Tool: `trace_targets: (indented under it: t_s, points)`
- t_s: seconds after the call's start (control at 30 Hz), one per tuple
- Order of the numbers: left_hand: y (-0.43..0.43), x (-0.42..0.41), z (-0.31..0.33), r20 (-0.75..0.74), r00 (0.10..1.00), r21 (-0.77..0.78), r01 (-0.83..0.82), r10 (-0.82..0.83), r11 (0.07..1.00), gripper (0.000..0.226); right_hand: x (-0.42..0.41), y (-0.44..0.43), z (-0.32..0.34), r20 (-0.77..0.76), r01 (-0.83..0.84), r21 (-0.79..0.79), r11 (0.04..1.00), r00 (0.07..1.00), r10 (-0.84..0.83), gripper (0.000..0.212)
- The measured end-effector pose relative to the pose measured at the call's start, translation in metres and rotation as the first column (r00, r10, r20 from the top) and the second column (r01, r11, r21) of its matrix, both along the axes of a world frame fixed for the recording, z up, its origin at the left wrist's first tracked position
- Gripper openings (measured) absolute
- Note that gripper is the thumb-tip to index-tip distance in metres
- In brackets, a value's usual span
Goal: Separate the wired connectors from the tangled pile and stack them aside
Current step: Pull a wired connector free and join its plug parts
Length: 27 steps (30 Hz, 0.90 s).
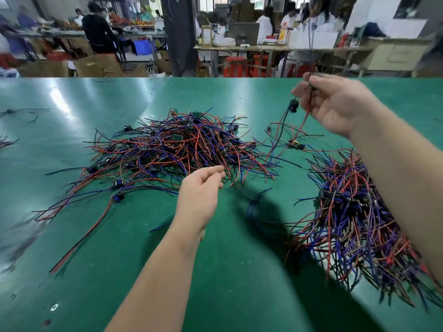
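A tangled pile (182, 144) of red, blue and black wires with small black connectors lies in the middle of the green table (72, 97). My right hand (335, 104) is raised above the table and pinches the wires of a wired connector (294, 105), whose black plug dangles just left of the fingers; its red and black leads trail down toward a small board (295, 143). My left hand (201, 190) hovers at the pile's near edge, fingers loosely curled and holding nothing. A sorted stack (352, 216) of wired connectors lies at the right, partly under my right forearm.
A few loose wires (14, 112) lie at the table's far left. Stray connectors (118, 184) with long leads spread out left of the pile. Beyond the table's far edge are workbenches, cardboard boxes and several people.
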<state>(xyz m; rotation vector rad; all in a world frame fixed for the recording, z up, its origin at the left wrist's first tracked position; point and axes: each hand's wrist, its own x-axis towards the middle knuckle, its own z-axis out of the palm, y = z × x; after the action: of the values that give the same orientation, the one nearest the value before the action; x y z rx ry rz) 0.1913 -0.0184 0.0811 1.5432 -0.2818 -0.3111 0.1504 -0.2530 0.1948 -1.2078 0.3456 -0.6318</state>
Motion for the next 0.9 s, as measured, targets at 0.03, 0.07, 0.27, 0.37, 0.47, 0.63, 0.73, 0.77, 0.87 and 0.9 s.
trace_targets:
  t_s: [0.03, 0.07, 0.27, 0.37, 0.47, 0.63, 0.73, 0.77, 0.87, 0.9]
  points:
    - [0.001, 0.002, -0.001, 0.026, 0.999, 0.02, -0.039, 0.038, 0.999, 0.023, 0.007, -0.008, 0.005, -0.044, 0.032, -0.029, 0.999, 0.998, -0.033, 0.01]
    - [0.002, 0.003, -0.002, 0.047, 0.997, 0.035, -0.063, 0.061, 0.997, 0.023, 0.012, -0.015, 0.008, -0.114, 0.046, -0.055, 0.997, 0.992, -0.052, 0.015]
    - [-0.001, -0.003, -0.002, 0.09, 0.996, 0.079, -0.023, 0.016, 0.997, 0.025, -0.004, 0.009, -0.015, -0.309, -0.005, -0.078, 0.997, 0.951, -0.019, 0.019]
    - [-0.003, -0.008, 0.002, 0.032, 0.998, 0.021, 0.057, -0.057, 0.998, 0.023, -0.037, 0.043, -0.03, -0.272, -0.185, 0.039, 0.982, 0.944, 0.188, 0.014]
    - [-0.006, -0.019, 0.009, -0.145, 0.956, -0.161, 0.231, -0.254, 0.96, 0.025, -0.064, 0.074, -0.05, -0.282, -0.31, 0.048, 0.95, 0.908, 0.31, 0.015]
    - [-0.007, -0.037, 0.008, -0.059, 0.893, -0.156, 0.434, -0.447, 0.887, 0.027, -0.078, 0.098, -0.09, -0.28, -0.235, 0.122, 0.964, 0.924, 0.261, 0.025]
    - [-0.008, -0.041, 0.004, -0.084, 0.89, -0.125, 0.438, -0.449, 0.89, 0.009, -0.08, 0.1, -0.103, -0.252, -0.177, 0.17, 0.969, 0.943, 0.216, 0.026]
    - [-0.009, -0.042, 0.003, -0.091, 0.888, -0.124, 0.44, -0.451, 0.89, 0.004, -0.081, 0.1, -0.106, -0.239, -0.173, 0.166, 0.971, 0.948, 0.21, 0.023]
    - [-0.012, -0.045, 0.001, -0.092, 0.866, -0.127, 0.479, -0.491, 0.869, 0.006, -0.086, 0.098, -0.106, -0.21, -0.177, 0.125, 0.976, 0.957, 0.201, 0.022]
    - [-0.013, -0.046, 0.001, -0.088, 0.858, -0.133, 0.494, -0.506, 0.859, 0.006, -0.087, 0.097, -0.106, -0.219, -0.175, 0.112, 0.978, 0.956, 0.196, 0.02]
